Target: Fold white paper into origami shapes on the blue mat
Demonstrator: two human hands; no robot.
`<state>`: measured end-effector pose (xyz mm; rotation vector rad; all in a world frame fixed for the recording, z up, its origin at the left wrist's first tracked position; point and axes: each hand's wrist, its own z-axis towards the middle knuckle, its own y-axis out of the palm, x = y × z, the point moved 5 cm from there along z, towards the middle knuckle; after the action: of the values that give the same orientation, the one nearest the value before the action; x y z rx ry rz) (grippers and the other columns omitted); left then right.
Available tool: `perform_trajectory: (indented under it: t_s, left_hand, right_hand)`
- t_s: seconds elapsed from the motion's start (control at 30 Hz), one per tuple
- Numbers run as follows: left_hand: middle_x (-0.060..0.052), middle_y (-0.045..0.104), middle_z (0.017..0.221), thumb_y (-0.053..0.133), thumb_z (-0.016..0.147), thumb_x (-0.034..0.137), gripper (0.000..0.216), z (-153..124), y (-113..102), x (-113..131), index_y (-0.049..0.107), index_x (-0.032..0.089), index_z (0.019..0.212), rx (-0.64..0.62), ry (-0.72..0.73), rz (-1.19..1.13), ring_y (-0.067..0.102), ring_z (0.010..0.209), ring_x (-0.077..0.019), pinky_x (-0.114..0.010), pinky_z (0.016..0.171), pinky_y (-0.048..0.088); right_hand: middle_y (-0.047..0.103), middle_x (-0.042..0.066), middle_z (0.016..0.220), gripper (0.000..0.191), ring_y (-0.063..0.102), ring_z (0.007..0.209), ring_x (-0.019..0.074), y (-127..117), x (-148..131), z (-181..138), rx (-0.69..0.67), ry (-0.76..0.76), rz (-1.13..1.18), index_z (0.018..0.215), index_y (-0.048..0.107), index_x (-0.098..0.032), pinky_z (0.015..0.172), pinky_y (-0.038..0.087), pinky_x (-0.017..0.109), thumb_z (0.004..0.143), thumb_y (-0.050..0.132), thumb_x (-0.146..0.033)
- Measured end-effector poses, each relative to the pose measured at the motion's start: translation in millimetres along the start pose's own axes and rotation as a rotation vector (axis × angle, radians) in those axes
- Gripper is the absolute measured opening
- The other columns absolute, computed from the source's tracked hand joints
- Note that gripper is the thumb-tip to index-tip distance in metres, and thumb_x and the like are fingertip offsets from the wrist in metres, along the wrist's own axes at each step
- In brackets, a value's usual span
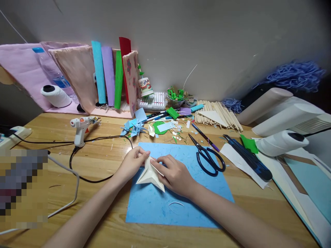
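Observation:
A folded white paper piece (150, 175) with pointed corners lies on a blue sheet (181, 203) in the middle of the wooden table (103, 162). My left hand (133, 162) pinches its upper tip, fingers closed on the fold. My right hand (174, 174) presses on the paper's right side, fingers curled over a flap. Both hands meet at the top of the folded piece.
Black-handled scissors (208, 156) lie on the blue sheet's right edge. A white glue gun (81, 127) with its black cord stands left. Wooden sticks (219, 115), a utility knife (248, 156), paper scraps, thread spools (55, 95) and rolled coloured sheets (108, 77) crowd the back.

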<state>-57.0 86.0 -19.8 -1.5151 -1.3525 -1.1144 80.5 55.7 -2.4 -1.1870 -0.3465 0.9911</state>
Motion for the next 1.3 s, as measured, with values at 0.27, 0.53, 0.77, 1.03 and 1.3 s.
perform_trajectory:
  t_s: [0.27,0.53,0.77,1.03,1.3]
  left_hand:
    - [0.005,0.058,0.052,0.065,0.063,0.045,0.035,2.5,-1.1,-11.6,0.043,0.018,0.064,0.056,-0.048,-0.057,0.055,0.049,-0.0111,-0.022,0.05,0.043]
    - [-0.002,0.064,0.067,0.069,0.061,0.036,0.03,2.4,-4.9,1.5,0.051,0.016,0.074,0.061,0.009,0.0,0.06,0.064,-0.0151,-0.026,0.061,0.045]
    - [-0.003,0.062,0.068,0.067,0.064,0.033,0.022,-6.3,8.0,12.8,0.064,0.013,0.073,-0.242,0.028,0.192,0.056,0.063,-0.0138,-0.022,0.056,0.041]
    - [-0.002,0.06,0.066,0.068,0.065,0.033,0.026,-10.4,19.3,4.4,0.061,0.012,0.078,-0.273,-0.033,0.146,0.053,0.058,-0.0105,-0.019,0.052,0.036]
    - [0.001,0.058,0.062,0.071,0.06,0.032,0.027,-5.5,20.7,-3.4,0.057,0.012,0.071,-0.175,-0.007,0.143,0.051,0.054,-0.0089,-0.018,0.05,0.035]
  right_hand:
    - [0.055,0.01,0.1,0.046,0.048,0.09,0.0208,4.8,3.3,0.6,-0.077,0.035,0.154,0.122,0.047,-0.018,0.075,0.044,0.034,0.076,0.05,-0.011]
    - [0.061,0.004,0.082,0.019,0.053,0.068,0.0128,7.7,40.4,-2.0,0.113,0.507,0.808,0.097,0.059,-0.016,0.059,0.042,0.024,0.084,0.045,-0.02]
    - [0.059,0.001,0.069,0.014,0.053,0.063,0.0115,15.3,44.9,-0.9,0.102,0.579,1.16,0.071,0.058,-0.015,0.059,0.042,0.023,0.073,0.061,-0.028]
    - [0.055,-0.001,0.066,0.018,0.049,0.059,0.0095,15.2,42.6,-1.2,0.077,0.588,1.152,0.071,0.058,-0.014,0.053,0.037,0.021,0.073,0.062,-0.032]
    - [0.056,-0.001,0.069,0.017,0.05,0.061,0.0098,14.8,44.3,-2.0,0.125,0.594,1.164,0.076,0.059,-0.015,0.055,0.038,0.021,0.075,0.061,-0.032]
